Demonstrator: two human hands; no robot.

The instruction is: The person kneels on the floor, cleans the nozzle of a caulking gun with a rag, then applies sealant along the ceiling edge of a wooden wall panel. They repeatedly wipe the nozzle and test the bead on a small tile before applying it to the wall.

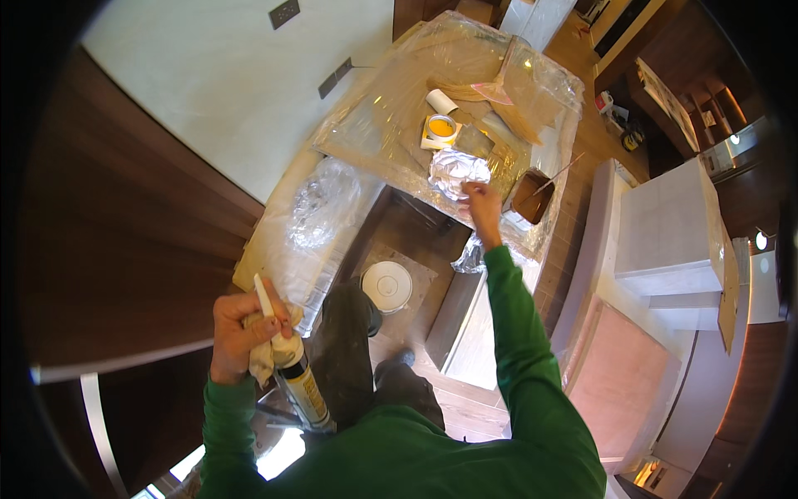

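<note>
Currently left hand (pixel 239 331), lower left of frame, fingers closed round the nozzle (pixel 263 293) of a tube (pixel 301 382), with a rag (pixel 260 364); yellow-and-white label (pixel 311 399), print too small to read. Right hand (pixel 484 208), right of centre, fingers curled at crumpled foil (pixel 457 171), can't tell if gripping

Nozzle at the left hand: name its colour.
The nozzle is off-white, best seen in the head view.
</note>
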